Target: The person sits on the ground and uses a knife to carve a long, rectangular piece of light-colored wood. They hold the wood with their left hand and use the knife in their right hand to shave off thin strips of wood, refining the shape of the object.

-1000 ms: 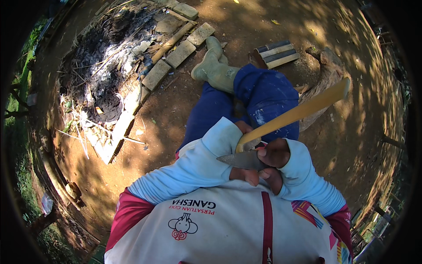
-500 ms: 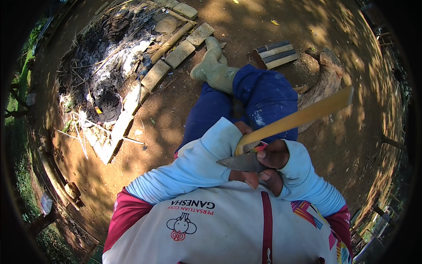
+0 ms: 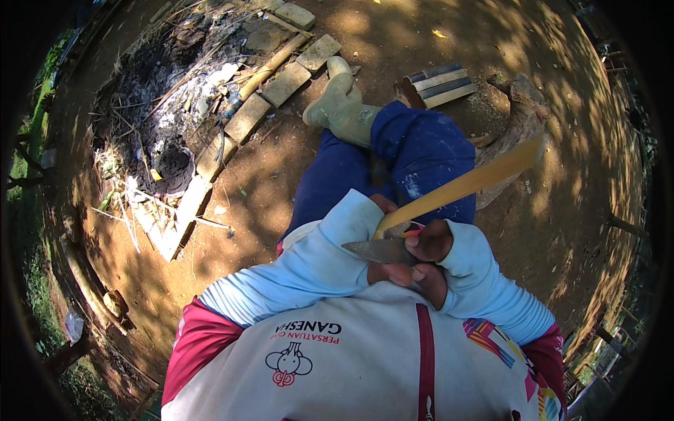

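Note:
My left hand (image 3: 361, 221), mostly covered by a pale blue sleeve, is closed around the near end of a flat yellowish bamboo strip (image 3: 467, 184). The strip slants up and away to the right, above my bent leg. My right hand (image 3: 433, 254) pinches a knife (image 3: 379, 250) by the base of its short grey blade. Its tip points left, over the left sleeve, and the blade lies just below the strip's near end. The knife's handle is hidden in my right hand. Both hands are close together in front of my chest.
Ahead on the left lies an ashy fire pit (image 3: 175, 105), edged with bricks (image 3: 286, 84) and a bamboo pole (image 3: 270, 67). Beyond my legs sit several dark and light slats (image 3: 442, 84). A rough piece of wood (image 3: 523, 116) lies on the dirt to the right.
The bamboo strip's far end has shifted slightly left and nearer. My right hand and the knife have moved a little left and up. Both grips look the same.

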{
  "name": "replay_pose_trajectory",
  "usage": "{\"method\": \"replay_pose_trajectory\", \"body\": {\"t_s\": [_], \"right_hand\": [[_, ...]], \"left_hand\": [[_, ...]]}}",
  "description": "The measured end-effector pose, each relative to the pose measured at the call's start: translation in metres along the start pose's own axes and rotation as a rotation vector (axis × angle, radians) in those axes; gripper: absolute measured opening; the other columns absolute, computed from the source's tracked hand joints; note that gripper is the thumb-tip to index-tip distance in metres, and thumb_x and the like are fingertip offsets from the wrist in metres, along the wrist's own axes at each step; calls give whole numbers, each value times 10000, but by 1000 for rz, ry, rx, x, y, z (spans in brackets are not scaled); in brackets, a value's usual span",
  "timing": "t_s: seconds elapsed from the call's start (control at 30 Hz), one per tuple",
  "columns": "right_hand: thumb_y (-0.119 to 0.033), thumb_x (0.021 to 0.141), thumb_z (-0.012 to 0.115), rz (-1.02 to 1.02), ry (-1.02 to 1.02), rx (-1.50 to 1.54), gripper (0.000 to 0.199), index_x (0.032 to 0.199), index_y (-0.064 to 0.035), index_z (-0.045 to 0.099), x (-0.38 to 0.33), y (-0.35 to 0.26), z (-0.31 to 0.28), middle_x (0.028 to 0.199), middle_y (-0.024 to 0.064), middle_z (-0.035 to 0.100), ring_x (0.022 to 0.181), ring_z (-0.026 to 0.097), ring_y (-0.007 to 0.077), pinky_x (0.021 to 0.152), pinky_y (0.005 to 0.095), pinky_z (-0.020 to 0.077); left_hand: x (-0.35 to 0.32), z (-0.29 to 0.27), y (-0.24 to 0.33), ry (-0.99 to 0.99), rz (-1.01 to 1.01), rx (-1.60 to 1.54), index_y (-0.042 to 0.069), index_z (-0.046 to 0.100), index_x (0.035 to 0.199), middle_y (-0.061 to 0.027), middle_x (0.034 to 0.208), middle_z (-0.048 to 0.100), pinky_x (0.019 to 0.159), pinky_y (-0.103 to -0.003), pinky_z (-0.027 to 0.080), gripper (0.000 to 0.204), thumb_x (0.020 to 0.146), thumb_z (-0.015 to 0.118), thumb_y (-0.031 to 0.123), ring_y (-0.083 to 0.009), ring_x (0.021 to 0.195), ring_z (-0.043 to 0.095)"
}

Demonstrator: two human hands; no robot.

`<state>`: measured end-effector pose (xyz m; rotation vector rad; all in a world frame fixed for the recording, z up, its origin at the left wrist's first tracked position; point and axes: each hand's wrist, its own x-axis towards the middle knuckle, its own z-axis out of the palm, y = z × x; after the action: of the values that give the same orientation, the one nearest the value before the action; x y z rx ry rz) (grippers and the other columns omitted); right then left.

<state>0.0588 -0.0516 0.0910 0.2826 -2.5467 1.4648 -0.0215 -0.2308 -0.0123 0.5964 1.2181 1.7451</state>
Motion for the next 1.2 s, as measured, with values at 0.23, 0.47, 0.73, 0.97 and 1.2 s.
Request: {"method": "replay_pose_trajectory", "body": {"t_s": [0.23, 0.47, 0.73, 0.97, 1.2], "right_hand": [[-119, 759, 764, 72, -31, 11, 338, 1060, -18, 647, -2, 0, 3, 784, 98, 636, 664, 638, 266, 584, 338, 512], [-118, 735, 796, 81, 2, -19, 304, 993, -24, 664, 1, -4, 7, 793, 95, 643, 684, 638, 263, 596, 336, 520], [-88, 722, 794, 97, -2, -107, 303, 991, -32, 667, 4, -3, 11, 760, 89, 614, 644, 609, 259, 559, 343, 492], [-89, 738, 774, 79, 73, -121, 341, 1053, -22, 660, 2, -4, 12, 824, 108, 637, 641, 613, 268, 568, 345, 501], [-122, 730, 789, 51, -7, -11, 377, 1071, -27, 659, -3, -6, -1, 838, 113, 659, 681, 658, 268, 602, 335, 528]], "left_hand": [[3, 1, 60, 8, 95, 586, 21, 501, 1137, -95, 947, 576, 747, -328, 488, 634, 678, 889, 225, -205, 875, 609], [0, 2, 60, -3, -4, 348, 3, 479, 1165, -72, 984, 568, 786, -304, 494, 626, 733, 848, 265, -175, 927, 598], [-1, 3, 57, 48, 27, 305, -6, 462, 1148, -86, 940, 555, 721, -298, 482, 529, 772, 809, 127, -188, 851, 589], [3, 4, 51, 122, 100, 259, -8, 483, 1133, -79, 900, 563, 703, -298, 476, 591, 723, 851, 207, -186, 836, 589], [6, 1, 78, 44, 84, 569, 0, 527, 1080, -66, 879, 558, 678, -304, 463, 781, 537, 950, 370, -189, 805, 577]]}}
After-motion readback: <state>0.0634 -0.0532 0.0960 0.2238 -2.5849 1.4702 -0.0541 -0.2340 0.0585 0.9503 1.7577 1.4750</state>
